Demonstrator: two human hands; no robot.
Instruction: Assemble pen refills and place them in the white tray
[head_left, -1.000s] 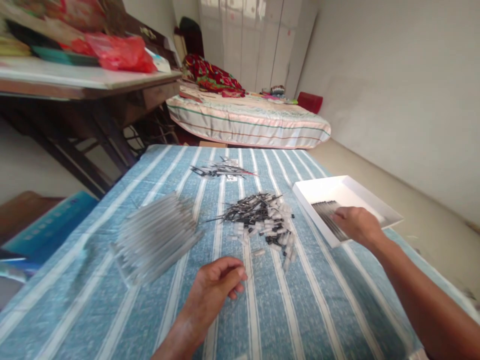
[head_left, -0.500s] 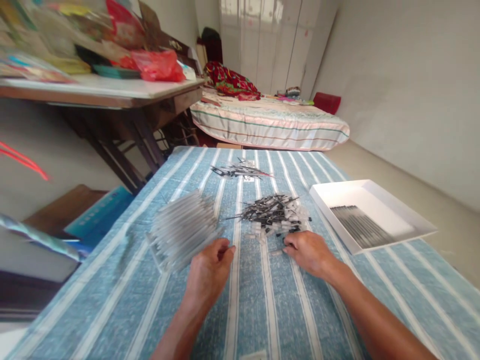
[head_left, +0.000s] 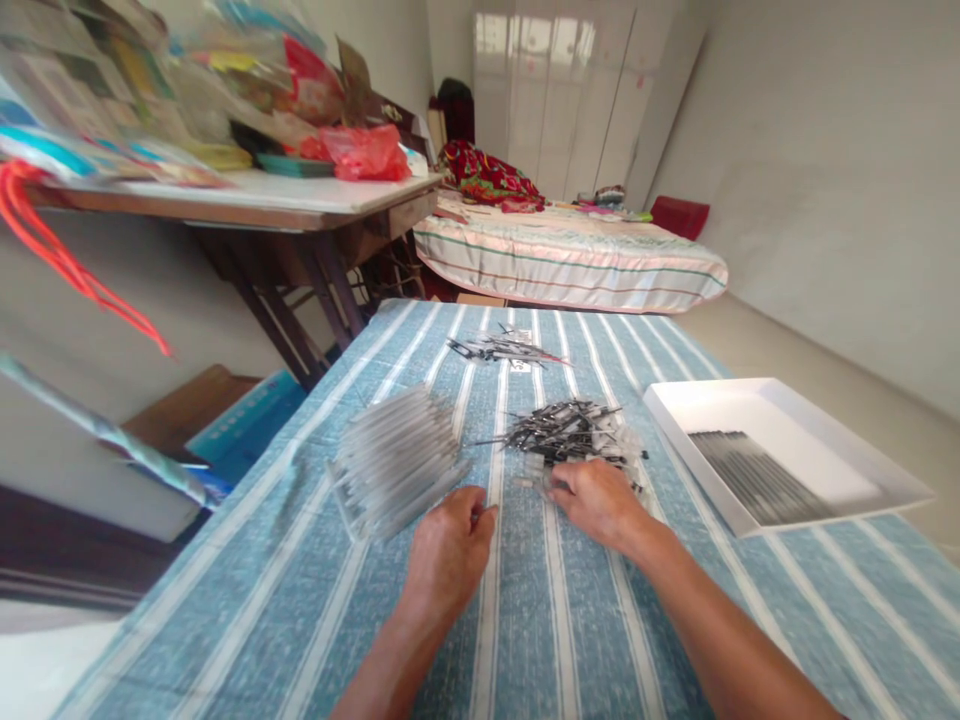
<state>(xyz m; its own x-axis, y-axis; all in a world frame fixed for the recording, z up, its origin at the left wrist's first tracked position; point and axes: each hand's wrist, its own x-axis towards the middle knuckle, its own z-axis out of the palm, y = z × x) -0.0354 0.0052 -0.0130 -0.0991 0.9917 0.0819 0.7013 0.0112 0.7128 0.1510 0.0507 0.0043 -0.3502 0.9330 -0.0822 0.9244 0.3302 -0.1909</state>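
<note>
Pointing inward, palm-down, the right grip (head_left: 596,502) touches the loose pile (head_left: 559,430).

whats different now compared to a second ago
The right hand has come out of the white box and moved left to the near edge of the pile of small parts; what it pinches, if anything, is hidden. The left hand has shifted left, toward the stack of pale rods. The box, stack and far heap stayed put; the view itself turned left.

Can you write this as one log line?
left hand: near pale sticks; right hand: at small-parts pile; white box: holds grey rods
</note>
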